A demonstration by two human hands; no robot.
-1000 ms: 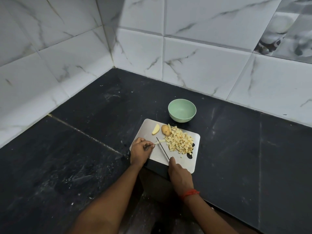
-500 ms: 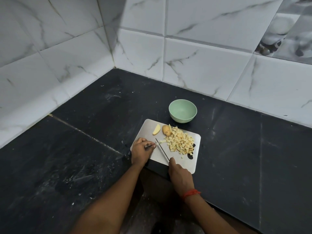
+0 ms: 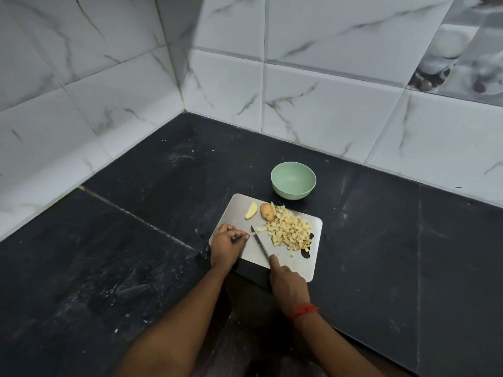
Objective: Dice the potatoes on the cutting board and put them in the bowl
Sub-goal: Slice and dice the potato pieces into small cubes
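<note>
Nearest me, right hand (image 3: 288,287), red thread (image 3: 303,310) on the wrist, is wrapped round the handle of one knife (image 3: 260,242). Blade long axis runs diagonally, tip pointing away and left, edge down on the board. Left hand (image 3: 227,246) rests on the board's left edge, fingers curled, fingertips just beside the knife tip. A small pale sliver (image 3: 255,232) sits at the blade there; I can't tell if the fingers pinch it.

One grey cutting board (image 3: 234,213) lies at the worktop (image 3: 408,240) near edge. On its right half is one heap of diced potato (image 3: 290,229), too many cubes for me to count, with one loose cube (image 3: 292,254) near the handle hole. At the board's far edge: one skin-on potato chunk (image 3: 267,212) touching the heap, and one pale wedge (image 3: 251,210) just left of it, long axis tilted away-right.

One green bowl (image 3: 292,194) stands just past the board's far edge, and I see only bare green inside.
</note>
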